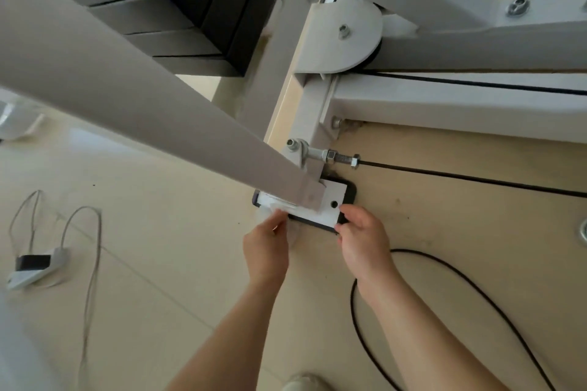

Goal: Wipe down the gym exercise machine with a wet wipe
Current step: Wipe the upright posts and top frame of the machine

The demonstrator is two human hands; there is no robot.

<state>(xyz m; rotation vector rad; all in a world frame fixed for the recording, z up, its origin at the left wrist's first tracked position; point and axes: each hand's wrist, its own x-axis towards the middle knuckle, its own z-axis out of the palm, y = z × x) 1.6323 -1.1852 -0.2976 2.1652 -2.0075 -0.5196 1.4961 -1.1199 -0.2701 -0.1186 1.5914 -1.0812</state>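
Observation:
The grey-white gym machine frame [165,98] slants down to a white foot plate [330,205] on a black pad on the floor. My left hand [266,247] holds a white wet wipe [279,209] against the plate's left edge, at the base of the slanted beam. My right hand [362,238] grips the front right corner of the foot plate and pad with thumb and fingers. Black weight plates [178,9] stack behind the beam.
A black cable [476,292] loops on the tan floor by my right arm. A taut black cable [476,179] runs right from a bolt. A small white and black device [35,267] with thin wires lies left on the tiles. A shoe [301,382] shows below.

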